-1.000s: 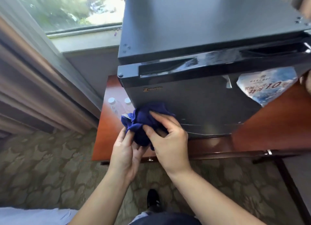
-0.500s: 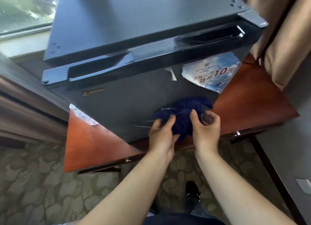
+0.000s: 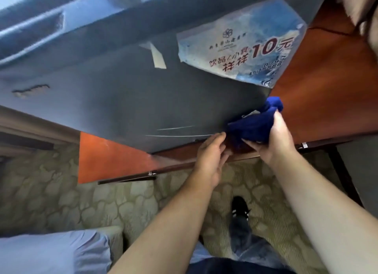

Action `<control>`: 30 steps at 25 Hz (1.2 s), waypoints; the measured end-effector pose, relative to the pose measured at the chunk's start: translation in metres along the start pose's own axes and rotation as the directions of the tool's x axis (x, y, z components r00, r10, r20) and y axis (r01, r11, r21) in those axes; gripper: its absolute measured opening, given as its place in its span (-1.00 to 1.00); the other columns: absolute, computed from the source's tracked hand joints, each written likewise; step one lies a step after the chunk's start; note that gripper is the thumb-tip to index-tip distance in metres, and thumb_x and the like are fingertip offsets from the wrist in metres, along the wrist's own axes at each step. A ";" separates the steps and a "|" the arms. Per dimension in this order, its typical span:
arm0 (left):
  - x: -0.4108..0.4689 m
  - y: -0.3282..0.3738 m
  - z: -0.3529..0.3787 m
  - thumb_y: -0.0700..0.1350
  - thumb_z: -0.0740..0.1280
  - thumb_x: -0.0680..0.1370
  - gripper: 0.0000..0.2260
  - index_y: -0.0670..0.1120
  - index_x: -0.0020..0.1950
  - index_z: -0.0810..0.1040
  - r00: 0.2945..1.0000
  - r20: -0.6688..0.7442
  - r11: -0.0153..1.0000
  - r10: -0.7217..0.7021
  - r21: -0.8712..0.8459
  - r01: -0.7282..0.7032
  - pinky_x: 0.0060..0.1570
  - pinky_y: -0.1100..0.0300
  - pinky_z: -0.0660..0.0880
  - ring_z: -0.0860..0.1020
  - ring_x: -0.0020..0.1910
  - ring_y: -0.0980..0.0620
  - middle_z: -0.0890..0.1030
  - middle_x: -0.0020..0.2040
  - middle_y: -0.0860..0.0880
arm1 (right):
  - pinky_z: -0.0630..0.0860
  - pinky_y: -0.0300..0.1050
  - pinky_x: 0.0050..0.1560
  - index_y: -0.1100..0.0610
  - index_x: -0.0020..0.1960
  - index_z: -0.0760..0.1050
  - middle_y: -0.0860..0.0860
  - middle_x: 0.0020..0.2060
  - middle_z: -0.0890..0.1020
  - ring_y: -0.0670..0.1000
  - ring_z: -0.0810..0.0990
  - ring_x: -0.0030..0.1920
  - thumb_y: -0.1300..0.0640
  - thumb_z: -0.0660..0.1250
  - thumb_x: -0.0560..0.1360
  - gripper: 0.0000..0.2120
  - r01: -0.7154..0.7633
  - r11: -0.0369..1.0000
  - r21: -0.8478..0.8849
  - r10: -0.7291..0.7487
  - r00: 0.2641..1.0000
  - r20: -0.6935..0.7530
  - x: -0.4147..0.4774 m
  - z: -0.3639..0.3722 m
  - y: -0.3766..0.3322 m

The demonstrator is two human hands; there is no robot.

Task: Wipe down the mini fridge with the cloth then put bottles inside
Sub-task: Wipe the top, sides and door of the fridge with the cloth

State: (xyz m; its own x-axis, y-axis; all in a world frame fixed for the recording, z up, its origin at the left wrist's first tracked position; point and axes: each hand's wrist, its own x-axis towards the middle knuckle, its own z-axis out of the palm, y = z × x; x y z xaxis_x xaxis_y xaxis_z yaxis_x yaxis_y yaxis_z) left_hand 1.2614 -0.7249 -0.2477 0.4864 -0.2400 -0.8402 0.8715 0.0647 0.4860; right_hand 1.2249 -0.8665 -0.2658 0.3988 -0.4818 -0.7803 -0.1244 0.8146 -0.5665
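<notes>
Rt hand [image 3: 274,138] bunching fuzzy blue cloth [image 3: 253,126] (crumpled), glossy fridge door [image 3: 122,101]

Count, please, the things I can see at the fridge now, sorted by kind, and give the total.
Fridge: 1
Cloth, dark blue, gripped in the right hand: 1
Paper sign on the fridge door: 1
Table, reddish wood: 1
Shoe, black: 1
Bottles: 0 in view
Total: 5 things

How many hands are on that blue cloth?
1 for sure: the right hand grips the blue cloth at the fridge door's lower corner. The left hand sits beside it; contact unclear.
</notes>
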 end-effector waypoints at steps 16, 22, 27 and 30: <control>-0.037 0.049 -0.163 -0.08 0.36 0.62 -0.76 -0.20 0.20 0.59 0.960 -0.127 0.953 0.251 -0.142 -0.268 -0.17 0.16 0.61 0.67 -0.22 -0.01 0.69 -0.13 -0.12 | 0.71 0.19 -0.02 -0.04 0.22 0.56 0.09 0.18 0.70 0.24 0.72 0.09 -0.06 0.27 0.65 -0.80 -0.215 0.976 0.044 0.200 0.954 0.222 -0.106 0.123 0.156; -0.057 0.086 -0.217 -0.15 0.35 0.63 -0.72 -0.20 0.32 0.55 0.853 -0.281 0.880 0.439 -0.056 -0.472 -0.18 0.25 0.63 0.71 -0.15 0.09 0.74 -0.06 -0.05 | 0.71 0.13 -0.20 0.04 0.09 0.61 0.09 0.06 0.72 0.18 0.71 0.02 0.01 0.32 0.64 -0.86 -0.329 0.943 -0.043 0.323 0.882 0.344 -0.134 0.162 0.189; -0.056 0.081 -0.200 -0.18 0.33 0.64 -0.74 -0.13 0.33 0.53 0.840 -0.292 0.869 0.458 -0.052 -0.492 -0.22 0.23 0.63 0.74 -0.10 0.06 0.76 -0.03 -0.03 | 0.70 0.04 -0.21 0.09 -0.01 0.66 0.09 -0.08 0.78 0.17 0.77 -0.05 0.05 0.35 0.63 -0.84 -0.190 0.979 -0.075 0.205 0.911 0.359 -0.124 0.144 0.173; -0.054 0.073 -0.167 -0.23 0.31 0.62 -0.79 -0.16 0.26 0.56 0.865 -0.279 0.879 0.418 -0.116 -0.462 -0.18 0.19 0.64 0.74 -0.08 0.02 0.75 0.01 -0.09 | 0.71 0.05 -0.13 0.12 0.03 0.70 0.10 -0.01 0.79 0.14 0.78 0.01 0.05 0.38 0.62 -0.82 -0.096 0.994 -0.050 0.108 0.928 0.357 -0.117 0.120 0.148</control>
State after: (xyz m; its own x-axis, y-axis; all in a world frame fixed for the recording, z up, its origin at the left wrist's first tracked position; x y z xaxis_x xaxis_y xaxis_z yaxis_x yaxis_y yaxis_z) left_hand 1.3093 -0.5459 -0.2072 0.8019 0.0898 -0.5907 0.5488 0.2800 0.7876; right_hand 1.2689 -0.6513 -0.2267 0.6806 -0.2443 -0.6907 -0.2072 0.8400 -0.5014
